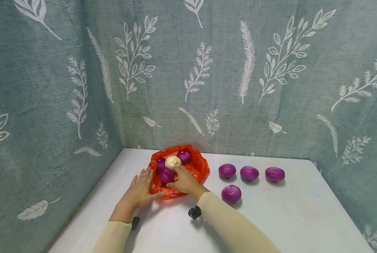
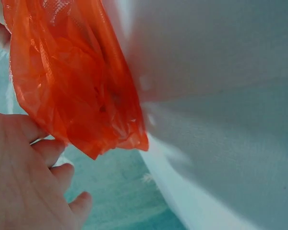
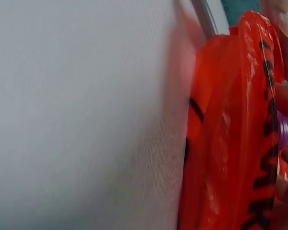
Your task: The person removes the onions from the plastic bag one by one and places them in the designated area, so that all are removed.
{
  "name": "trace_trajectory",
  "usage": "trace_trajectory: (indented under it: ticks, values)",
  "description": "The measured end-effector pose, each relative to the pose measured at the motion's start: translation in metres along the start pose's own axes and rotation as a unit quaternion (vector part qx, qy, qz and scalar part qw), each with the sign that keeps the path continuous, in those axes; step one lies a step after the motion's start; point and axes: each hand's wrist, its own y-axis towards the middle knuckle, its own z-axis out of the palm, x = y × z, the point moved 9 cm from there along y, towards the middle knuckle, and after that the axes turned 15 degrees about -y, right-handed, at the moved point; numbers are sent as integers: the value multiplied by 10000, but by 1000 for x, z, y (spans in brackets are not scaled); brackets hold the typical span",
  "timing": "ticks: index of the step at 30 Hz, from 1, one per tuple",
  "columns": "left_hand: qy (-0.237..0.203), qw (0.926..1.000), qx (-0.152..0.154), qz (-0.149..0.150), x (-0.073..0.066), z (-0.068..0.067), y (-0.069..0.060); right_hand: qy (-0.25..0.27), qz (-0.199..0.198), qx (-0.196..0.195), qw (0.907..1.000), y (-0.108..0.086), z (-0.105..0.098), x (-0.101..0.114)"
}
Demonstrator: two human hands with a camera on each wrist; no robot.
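Touching red plastic bag at its left side: left hand, fingers spread, nothing gripped. Bag stands open on white table, white onion inside among three purple onions. Right hand over bag's near rim, thumb and fingers parted beside nearest purple onion; cannot tell whether gripping it. Four loose purple onions right of bag, three in row, one nearer.

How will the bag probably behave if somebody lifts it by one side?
The bag would probably sag and fold, since its thin plastic is wrinkled and loose. It may well tip, letting the round purple onions inside roll towards the low side. The plastic itself looks light, so most of the weight is likely its contents.
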Motion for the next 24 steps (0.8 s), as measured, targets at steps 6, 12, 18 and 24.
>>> trace_trajectory:
  ticks: [6,12,18,24]
  values:
    - [2,10000,36,2,-2,2,2,240,606,139,9978,6,9,0]
    - [-2,10000,58,2,-3,4,3,742,1147,243,9903,12,16,-1]
    - [22,10000,53,-12,-3,3,1,1270,1556,26,9796,16,16,-2]
    - [-1,9999,117,-82,0,3,0,1574,1683,-109,9730,19,15,2]
